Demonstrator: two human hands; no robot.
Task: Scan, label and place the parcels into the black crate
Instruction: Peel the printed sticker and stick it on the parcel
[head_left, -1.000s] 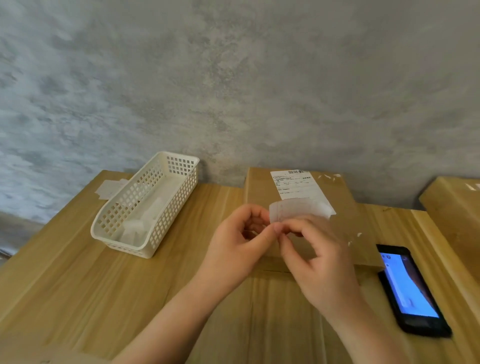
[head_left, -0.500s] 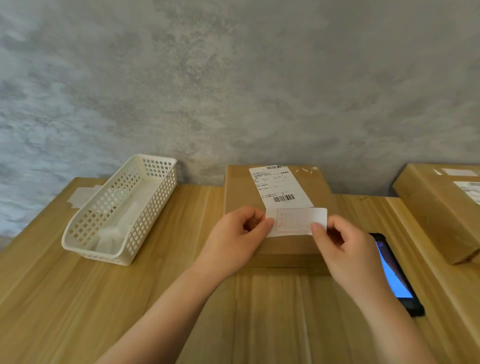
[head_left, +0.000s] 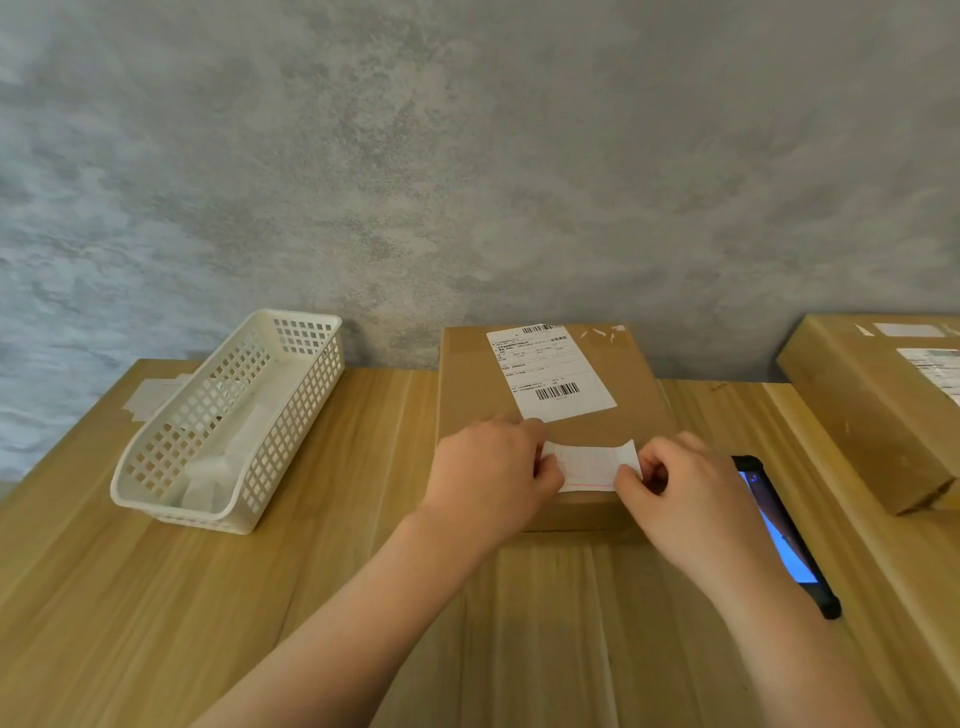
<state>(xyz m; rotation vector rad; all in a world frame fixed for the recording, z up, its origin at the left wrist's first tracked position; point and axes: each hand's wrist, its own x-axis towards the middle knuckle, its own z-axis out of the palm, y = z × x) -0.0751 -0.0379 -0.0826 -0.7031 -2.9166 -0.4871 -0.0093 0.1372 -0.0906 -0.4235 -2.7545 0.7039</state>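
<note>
A brown cardboard parcel lies on the wooden table against the wall, with a white shipping label on its top. A small white sticker label with a red outline lies on the parcel's near edge. My left hand pinches the sticker's left end. My right hand pinches its right end, where a corner curls up. A black phone with a lit blue screen lies to the right of my right hand. No black crate is in view.
A white perforated plastic basket holding pale backing papers stands at the left. A loose white paper lies behind it. A second cardboard parcel with a label sits at the far right. The grey wall runs along the table's back.
Both hands carried the sticker down from the air onto the parcel's near top edge and spread it flat. The view shifted, bringing the right-hand parcel further into sight.
</note>
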